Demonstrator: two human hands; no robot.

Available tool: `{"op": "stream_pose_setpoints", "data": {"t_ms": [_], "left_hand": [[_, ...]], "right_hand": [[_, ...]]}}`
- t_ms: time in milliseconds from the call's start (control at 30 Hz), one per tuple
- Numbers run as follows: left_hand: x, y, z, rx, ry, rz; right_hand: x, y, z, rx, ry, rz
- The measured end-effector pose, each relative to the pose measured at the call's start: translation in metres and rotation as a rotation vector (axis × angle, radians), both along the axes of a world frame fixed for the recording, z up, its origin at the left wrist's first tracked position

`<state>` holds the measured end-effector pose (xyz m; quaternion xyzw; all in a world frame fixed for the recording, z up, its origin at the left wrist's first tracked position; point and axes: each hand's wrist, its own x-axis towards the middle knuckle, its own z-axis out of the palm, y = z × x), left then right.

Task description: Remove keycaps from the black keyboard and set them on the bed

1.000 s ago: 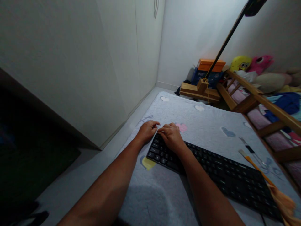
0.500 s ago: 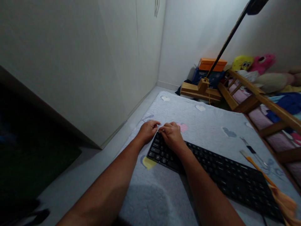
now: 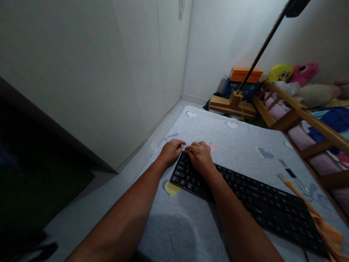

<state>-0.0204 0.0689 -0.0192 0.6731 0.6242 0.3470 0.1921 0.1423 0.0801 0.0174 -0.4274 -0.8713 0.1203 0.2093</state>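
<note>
A black keyboard lies slantwise on a pale blue cover with heart prints. At its far left corner my right hand is closed, thumb and fingers drawn together over the top edge. What sits between those fingertips is too small to make out. Just left of that corner is my left hand, its fingers curled in toward the right one. A small reddish spot shows by its fingertips, and anything pinched there is hidden. My right forearm crosses over the keys and covers part of them.
Right of the keyboard lie a flat brush with an orange handle, a thin metal tool with a black grip and an orange cloth. A white cabinet rises on the left. A wooden bed rail runs along the right.
Almost nothing differs. The fingertips of my right hand have shifted very slightly at the keyboard's corner; the tools and cloth stay where they were.
</note>
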Motion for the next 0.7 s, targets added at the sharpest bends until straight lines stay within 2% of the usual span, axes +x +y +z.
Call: {"op": "stream_pose_setpoints", "data": {"t_ms": [433, 700], "left_hand": [[0.0021, -0.0008, 0.0039, 0.001, 0.01, 0.005], [0.0007, 0.0009, -0.0006, 0.009, 0.012, -0.002]], "right_hand": [[0.0093, 0.0025, 0.0073, -0.025, -0.024, 0.009], [0.0055, 0.0031, 0.0026, -0.047, 0.0, 0.031]]}}
